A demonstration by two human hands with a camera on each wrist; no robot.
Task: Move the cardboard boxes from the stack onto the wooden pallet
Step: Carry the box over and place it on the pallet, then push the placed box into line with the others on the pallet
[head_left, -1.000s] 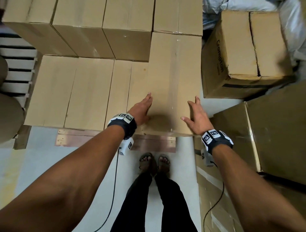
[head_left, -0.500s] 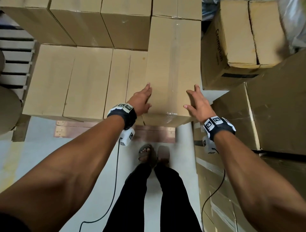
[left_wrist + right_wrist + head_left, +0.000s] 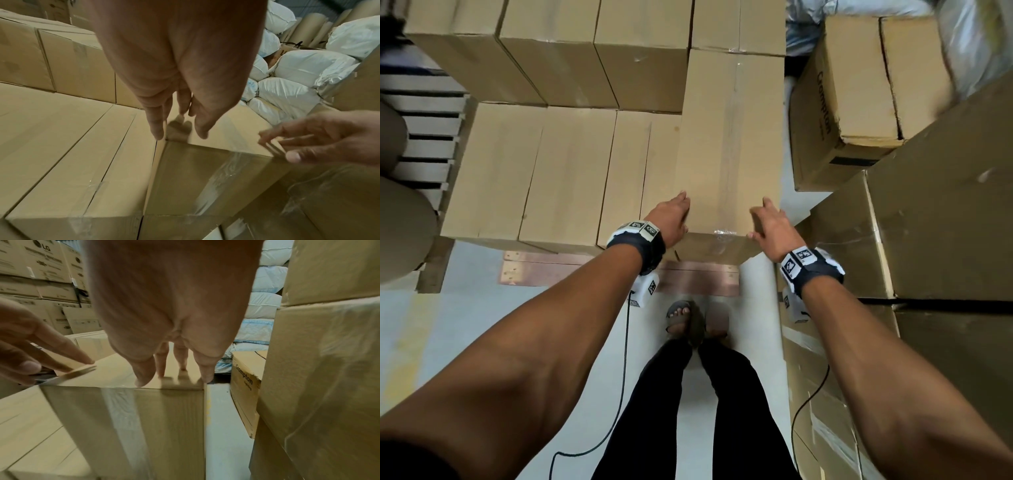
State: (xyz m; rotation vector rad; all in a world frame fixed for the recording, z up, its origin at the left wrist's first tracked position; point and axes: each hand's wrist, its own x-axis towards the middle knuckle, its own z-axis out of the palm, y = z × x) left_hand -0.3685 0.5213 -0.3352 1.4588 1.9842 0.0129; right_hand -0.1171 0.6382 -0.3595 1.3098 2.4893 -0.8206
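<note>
Both hands lay flat with fingers straight on the near end of a long cardboard box (image 3: 729, 147): the left hand (image 3: 669, 219) at its left top edge, the right hand (image 3: 770, 226) at its right corner, neither gripping. The box rested on other cartons stacked over the wooden pallet (image 3: 434, 267). It looked stiff, tape-sealed and probably heavy, best held under its two long sides. A neighbouring carton (image 3: 852, 113) read "Crompton"; distant boxes (image 3: 41, 261) read "LG".

You see plain tan boxes (image 3: 571, 178), black trousers (image 3: 722, 411), white sacks (image 3: 292, 91), and black-and-white checkered tags on your dark wristbands (image 3: 640, 236).
</note>
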